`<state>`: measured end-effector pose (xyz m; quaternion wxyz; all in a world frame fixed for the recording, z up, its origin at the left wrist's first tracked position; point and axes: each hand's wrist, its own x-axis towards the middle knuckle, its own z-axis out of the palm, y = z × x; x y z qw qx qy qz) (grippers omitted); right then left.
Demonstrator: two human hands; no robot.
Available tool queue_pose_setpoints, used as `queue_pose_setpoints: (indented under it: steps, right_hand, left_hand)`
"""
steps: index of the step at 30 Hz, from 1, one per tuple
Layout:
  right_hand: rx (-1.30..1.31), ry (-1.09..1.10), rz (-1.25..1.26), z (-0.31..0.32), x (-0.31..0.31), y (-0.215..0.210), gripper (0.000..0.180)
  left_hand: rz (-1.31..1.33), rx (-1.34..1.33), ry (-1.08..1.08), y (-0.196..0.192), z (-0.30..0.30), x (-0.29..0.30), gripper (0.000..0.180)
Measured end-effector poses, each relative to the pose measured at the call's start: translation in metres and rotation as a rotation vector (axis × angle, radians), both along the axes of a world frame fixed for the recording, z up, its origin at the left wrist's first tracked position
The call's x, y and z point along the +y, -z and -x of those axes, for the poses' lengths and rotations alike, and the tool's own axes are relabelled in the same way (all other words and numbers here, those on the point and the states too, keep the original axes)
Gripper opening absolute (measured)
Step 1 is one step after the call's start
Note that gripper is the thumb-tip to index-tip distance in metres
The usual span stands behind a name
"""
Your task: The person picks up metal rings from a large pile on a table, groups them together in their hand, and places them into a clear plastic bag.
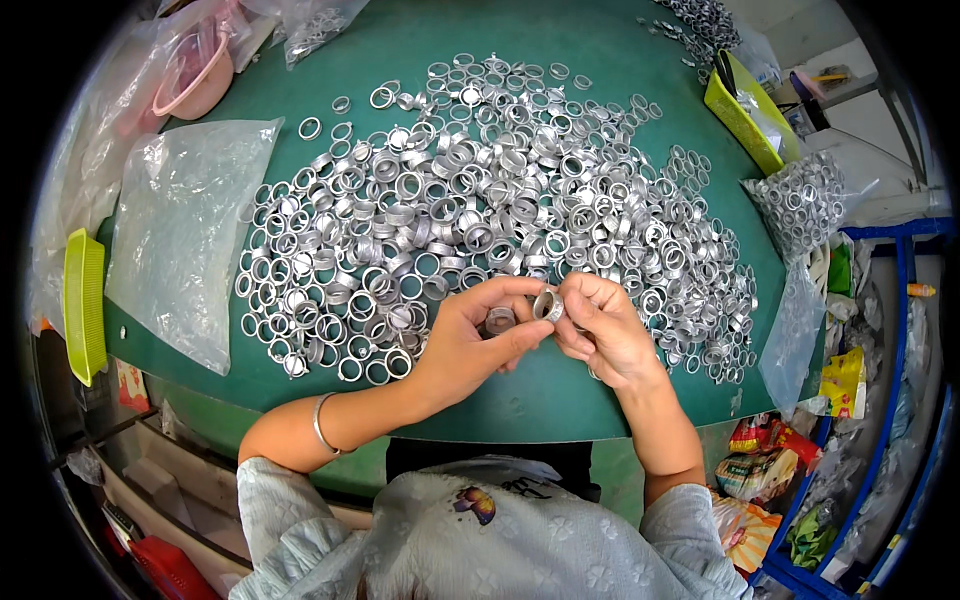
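Close to the table's near edge, my two hands meet over a small silver metal ring. Thumb and index finger of my left hand pinch it from the left. From the right, the bent fingers of my right hand close on its other side. A second metal ring shows within the curled fingers of my left hand. Just beyond both hands spreads a large heap of similar metal rings, some lying flat, others standing on edge or stacked.
The green table carries a clear plastic bag on the left, beside a yellow basket. A pink basin stands at the far left. On the right are a yellow-green bin, a bag of rings and a blue rack.
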<state>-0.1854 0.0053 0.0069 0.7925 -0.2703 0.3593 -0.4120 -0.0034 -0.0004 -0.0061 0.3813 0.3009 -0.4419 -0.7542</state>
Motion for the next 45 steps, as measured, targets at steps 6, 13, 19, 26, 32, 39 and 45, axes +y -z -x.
queue_pose_setpoints:
  steps: [6,13,19,26,32,39,45]
  right_hand:
    - [0.086,0.150,0.146,-0.008,0.001,-0.006,0.014]
    - [0.444,0.027,0.461,-0.008,0.001,-0.014,0.031]
    - [0.453,0.000,0.485,-0.007,0.002,-0.013,0.028]
    - [0.174,-0.001,0.254,0.001,-0.001,0.002,0.024]
    - [-0.254,0.293,0.082,0.000,-0.011,0.001,0.032]
    - [0.566,0.228,0.309,0.000,-0.026,-0.007,0.017]
    - [1.618,-0.042,0.894,-0.049,-0.059,0.002,0.021]
  left_hand:
    - [-0.057,0.025,-0.005,-0.001,0.000,0.000,0.033]
    - [-0.048,0.055,0.007,0.000,-0.001,0.001,0.032]
    - [-0.046,0.120,0.013,0.003,0.000,0.000,0.028]
    - [-0.008,0.021,0.124,-0.001,-0.001,0.000,0.015]
    - [-0.042,-0.073,0.274,-0.009,-0.003,-0.001,0.018]
    - [-0.019,-0.104,0.433,-0.004,0.002,0.005,0.019]
    - [0.152,-0.126,0.532,0.002,0.004,0.011,0.018]
